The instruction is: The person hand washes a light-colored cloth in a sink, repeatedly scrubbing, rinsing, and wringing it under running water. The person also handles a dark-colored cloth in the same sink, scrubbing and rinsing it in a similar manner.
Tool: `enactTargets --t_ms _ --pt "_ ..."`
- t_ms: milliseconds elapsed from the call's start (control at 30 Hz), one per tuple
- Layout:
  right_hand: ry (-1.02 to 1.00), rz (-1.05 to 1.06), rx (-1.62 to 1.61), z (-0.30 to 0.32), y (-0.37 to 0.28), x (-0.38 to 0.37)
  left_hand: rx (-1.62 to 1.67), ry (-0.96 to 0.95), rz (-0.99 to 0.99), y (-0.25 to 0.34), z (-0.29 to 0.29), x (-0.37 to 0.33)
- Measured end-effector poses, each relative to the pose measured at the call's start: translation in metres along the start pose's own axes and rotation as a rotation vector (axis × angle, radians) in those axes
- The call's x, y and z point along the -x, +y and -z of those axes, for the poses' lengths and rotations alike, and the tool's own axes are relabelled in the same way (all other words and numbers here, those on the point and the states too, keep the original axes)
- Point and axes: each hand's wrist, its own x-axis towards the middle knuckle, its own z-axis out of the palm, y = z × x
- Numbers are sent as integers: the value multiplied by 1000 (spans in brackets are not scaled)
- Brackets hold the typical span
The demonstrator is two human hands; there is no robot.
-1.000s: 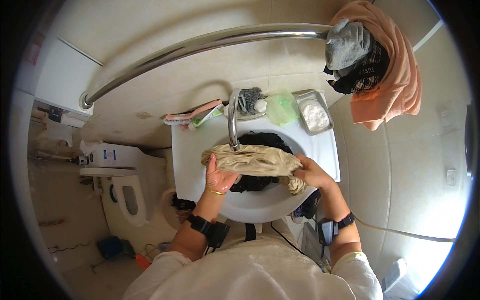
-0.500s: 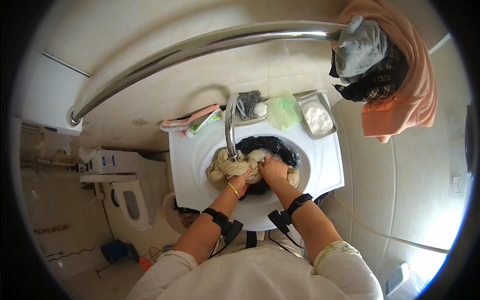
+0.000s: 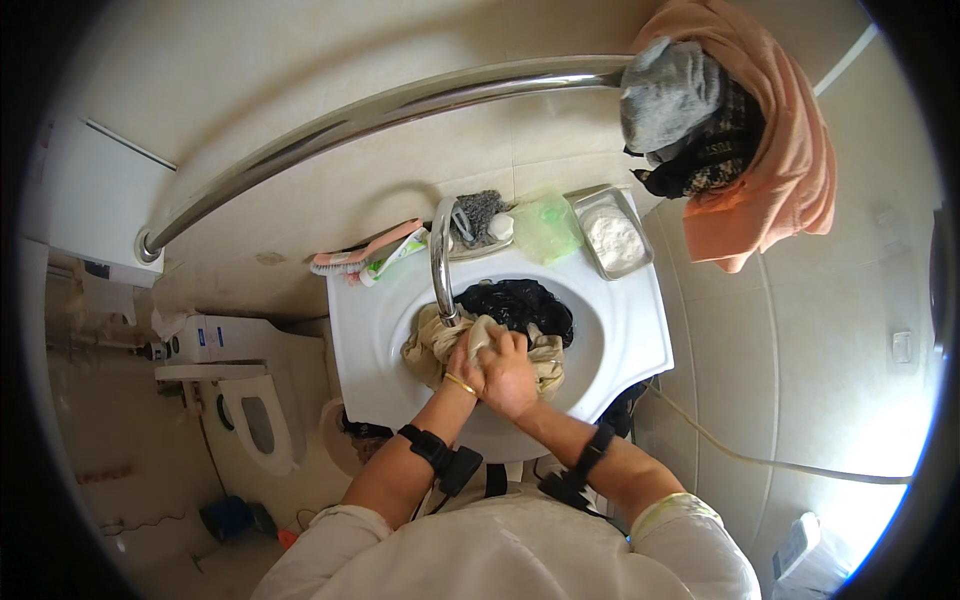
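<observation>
Both of my hands are close together in the white washbasin (image 3: 385,375), gripping a wet beige garment (image 3: 428,345). My left hand (image 3: 466,368) is closed on the cloth just below the tap (image 3: 441,265); a gold bangle circles that wrist. Pressed against it, my right hand (image 3: 508,374) has its fingers curled over a bunched part of the same garment. More beige fabric spreads to either side of the hands. Behind them lies a wet black garment (image 3: 515,305) in the bowl. The fingertips are partly hidden in the folds.
Along the basin's back ledge are a pink brush (image 3: 368,250), a grey scrubbing cloth (image 3: 482,212), a pale green plastic bag (image 3: 545,228) and a metal tray of white powder (image 3: 614,240). Clothes (image 3: 770,165) hang on the metal rail (image 3: 370,108). A toilet (image 3: 255,385) stands left.
My right hand has moved left and nearer to me, from apart to touching the left hand. The beige cloth is more bunched between them. The view has shifted slightly.
</observation>
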Motion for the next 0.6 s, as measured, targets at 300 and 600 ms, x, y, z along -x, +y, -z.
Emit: enactTargets --t_ms 300,600 --pt "214 -245 -359 13 24 -19 -237 115 -85 0 -23 15" --pt "245 -333 -63 39 -3 -38 -290 155 -1 -2 -25 18"
